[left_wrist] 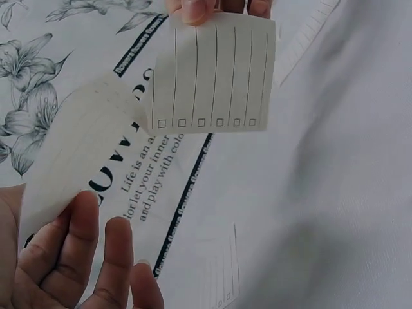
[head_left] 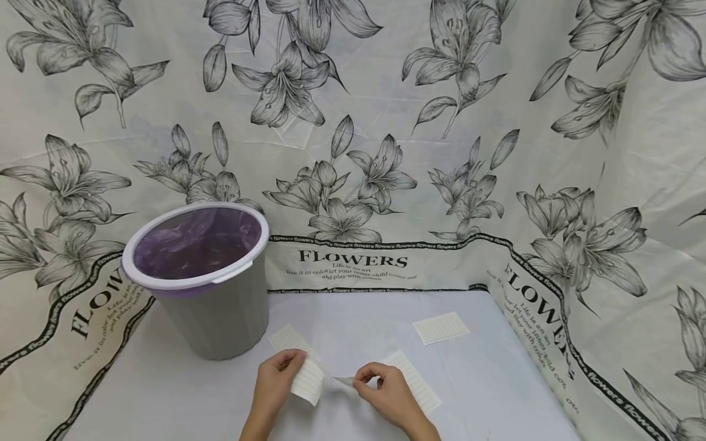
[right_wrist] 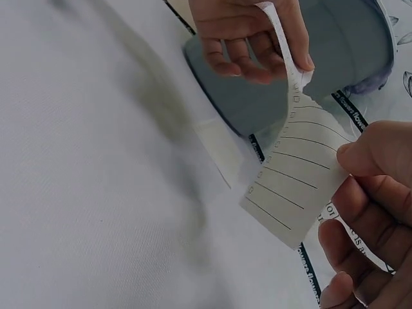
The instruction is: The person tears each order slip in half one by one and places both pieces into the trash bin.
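My left hand (head_left: 277, 376) pinches a piece of lined white paper (head_left: 307, 383) between thumb and fingers, and the sheet curves downward. Facing it, my right hand (head_left: 388, 392) pinches another lined piece (left_wrist: 212, 77) with a row of small checkboxes along one edge; in the head view it is seen almost edge-on. A small gap separates the two pieces in the head view. The right wrist view shows a ragged edge on the right hand's paper (right_wrist: 299, 174). Beside and partly behind the right hand lies a lined sheet (head_left: 416, 383) on the table.
A grey bin (head_left: 215, 324) with a white rim and purple liner stands at the back left of the white table (head_left: 182, 404). One paper piece (head_left: 287, 337) lies near its base, another (head_left: 441, 328) at the back right. Flower-printed cloth (head_left: 353, 184) surrounds the table.
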Demonstrator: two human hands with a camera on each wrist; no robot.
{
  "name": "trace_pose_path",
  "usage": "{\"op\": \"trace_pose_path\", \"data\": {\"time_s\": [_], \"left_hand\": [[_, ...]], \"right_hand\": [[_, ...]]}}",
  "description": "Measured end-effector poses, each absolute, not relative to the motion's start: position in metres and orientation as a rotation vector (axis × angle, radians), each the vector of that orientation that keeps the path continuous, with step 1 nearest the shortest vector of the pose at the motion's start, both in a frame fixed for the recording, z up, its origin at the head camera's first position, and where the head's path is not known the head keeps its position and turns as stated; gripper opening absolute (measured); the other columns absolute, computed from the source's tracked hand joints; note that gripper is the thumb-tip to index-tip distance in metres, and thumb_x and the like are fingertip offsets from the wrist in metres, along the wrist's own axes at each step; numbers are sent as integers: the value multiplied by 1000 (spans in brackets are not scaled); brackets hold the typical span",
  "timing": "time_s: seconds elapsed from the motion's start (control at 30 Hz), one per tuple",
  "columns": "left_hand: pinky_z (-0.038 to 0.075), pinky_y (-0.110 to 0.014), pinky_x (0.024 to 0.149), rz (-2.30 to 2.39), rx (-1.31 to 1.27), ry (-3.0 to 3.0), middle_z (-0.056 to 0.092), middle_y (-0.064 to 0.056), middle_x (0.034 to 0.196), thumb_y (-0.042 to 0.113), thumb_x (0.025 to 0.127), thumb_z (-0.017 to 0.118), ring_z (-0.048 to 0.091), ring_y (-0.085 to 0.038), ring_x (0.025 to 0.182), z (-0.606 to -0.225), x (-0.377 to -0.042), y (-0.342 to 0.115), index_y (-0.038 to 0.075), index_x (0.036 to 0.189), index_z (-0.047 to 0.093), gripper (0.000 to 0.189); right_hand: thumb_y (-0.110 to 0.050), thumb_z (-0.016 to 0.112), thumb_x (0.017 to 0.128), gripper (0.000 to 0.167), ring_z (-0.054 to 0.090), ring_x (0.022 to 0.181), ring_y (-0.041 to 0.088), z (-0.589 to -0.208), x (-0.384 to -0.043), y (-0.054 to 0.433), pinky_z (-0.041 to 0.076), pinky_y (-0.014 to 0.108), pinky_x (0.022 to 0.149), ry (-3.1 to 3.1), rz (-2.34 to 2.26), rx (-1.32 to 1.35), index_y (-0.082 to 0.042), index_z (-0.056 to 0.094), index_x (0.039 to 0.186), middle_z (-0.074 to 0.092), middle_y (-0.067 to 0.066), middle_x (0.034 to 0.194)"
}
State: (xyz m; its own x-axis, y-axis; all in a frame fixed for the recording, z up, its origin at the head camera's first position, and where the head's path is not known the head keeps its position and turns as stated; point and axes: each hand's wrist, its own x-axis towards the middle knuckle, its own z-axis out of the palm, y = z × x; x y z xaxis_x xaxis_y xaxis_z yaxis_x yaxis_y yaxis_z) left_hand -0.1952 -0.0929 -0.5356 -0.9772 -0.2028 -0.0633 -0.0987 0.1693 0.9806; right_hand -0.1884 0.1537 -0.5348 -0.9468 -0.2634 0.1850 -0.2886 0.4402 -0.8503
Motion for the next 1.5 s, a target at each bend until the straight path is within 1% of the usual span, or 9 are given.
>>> {"op": "trace_pose_path", "data": {"time_s": [0.13,0.37,0.57,0.73,0.9,1.0,1.13,1.27,1.5], "left_hand": [[54,-21,69,-1931,360,-2306,74,-4,104,30,100,69,65,-14,88,-536,-196,-98,5,110,75,27],[52,-15,79,-1907,389,-2267,75,-6,114,30,100,69,66,-13,99,-532,-194,-107,6,112,75,27],[52,-18,81,-1894,314,-2329,75,-4,110,35,98,71,64,-12,99,-525,-193,-115,7,112,75,32],[53,-20,84,-1839,192,-2383,76,-3,106,33,96,74,67,-13,99,-521,-194,-118,8,108,77,28],[51,-24,84,-1745,65,-2444,76,1,101,27,95,75,67,-11,94,-514,-194,-122,12,101,78,16],[50,-26,82,-1695,-17,-2481,75,5,95,26,95,76,66,-9,90,-509,-195,-124,15,98,78,11],[52,-27,82,-1656,-133,-2520,75,8,90,25,94,76,67,-6,86,-500,-195,-127,17,96,77,8],[54,-26,80,-1593,-266,-2570,75,9,88,22,94,76,67,-5,83,-493,-196,-129,17,94,77,6],[55,-27,81,-1391,-479,-2643,74,17,89,26,96,75,66,-1,82,-476,-198,-139,27,92,77,4]], "right_hand": [[-21,78,91,6,59,77,2,-535,-189,157,43,19,63,-2653,1554,505,-18,75,87,72,-7,84],[-21,78,91,7,59,80,1,-534,-189,160,43,19,66,-2677,1536,494,-16,75,88,72,-8,85],[-18,77,90,5,59,80,2,-530,-190,162,43,19,67,-2680,1517,464,-19,74,86,71,-8,83],[-15,77,90,9,59,78,2,-527,-192,163,43,18,64,-2666,1515,478,-21,73,85,70,-8,82],[-13,77,90,12,59,78,2,-522,-197,160,42,18,60,-2649,1492,520,-23,73,85,71,-8,82],[-15,77,90,8,60,79,2,-517,-200,158,43,18,60,-2660,1460,542,-22,73,86,71,-9,83],[-18,76,91,4,60,79,1,-508,-204,155,44,19,61,-2669,1416,589,-21,74,88,72,-11,84],[-19,75,92,5,61,77,1,-500,-207,151,45,19,59,-2670,1369,644,-21,75,88,72,-11,84],[-21,75,93,5,60,73,3,-483,-214,140,44,20,56,-2675,1328,728,-18,76,90,73,-10,85]]}}
